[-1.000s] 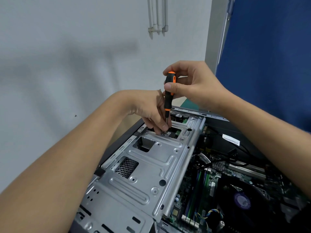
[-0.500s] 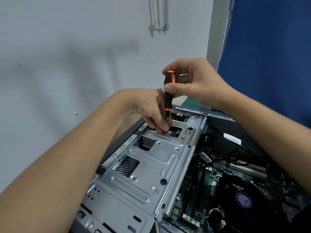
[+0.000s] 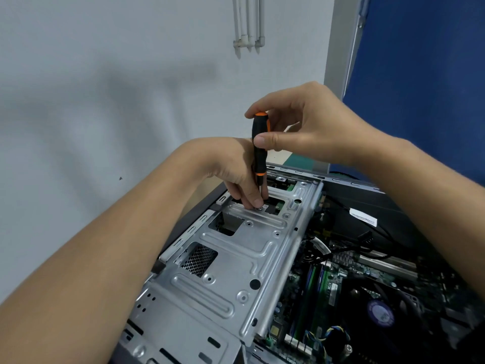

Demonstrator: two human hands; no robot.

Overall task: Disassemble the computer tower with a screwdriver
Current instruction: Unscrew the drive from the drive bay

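A pale wall [image 3: 91, 101] fills the left and upper view, and a blue partition panel [image 3: 420, 88] stands at the right behind a grey post [image 3: 338, 61]. White pipe ends [image 3: 248, 24] are fixed high on the wall. The computer tower [image 3: 341, 193] is laid on its side with the side open, occupying the lower right of the view; a strip of green tabletop [image 3: 304, 162] is seen just beyond its far edge. Inside, a stamped silver drive cage [image 3: 236, 258] covers the near-left portion, and the motherboard [image 3: 315, 298] with its memory sticks, a CPU cooler fan [image 3: 380, 313] and black cables [image 3: 362, 237] is exposed beside it at the right. A white label [image 3: 363, 217] is seen on a cable near the far wall of the case.

The black-and-orange screwdriver [image 3: 259, 148] is held upright over the far end of the cage. The right hand [image 3: 309, 132] is closed on its handle, thumb and fingertips pinched near the top. The left hand [image 3: 236, 169] is lowered beside the shaft, its fingertips [image 3: 256, 200] pressed together at the screw [image 3: 259, 208] on the cage, where the tip is hidden behind them. Much of the cage's left edge is blocked by the left forearm, and part of the case's right side by the right forearm.
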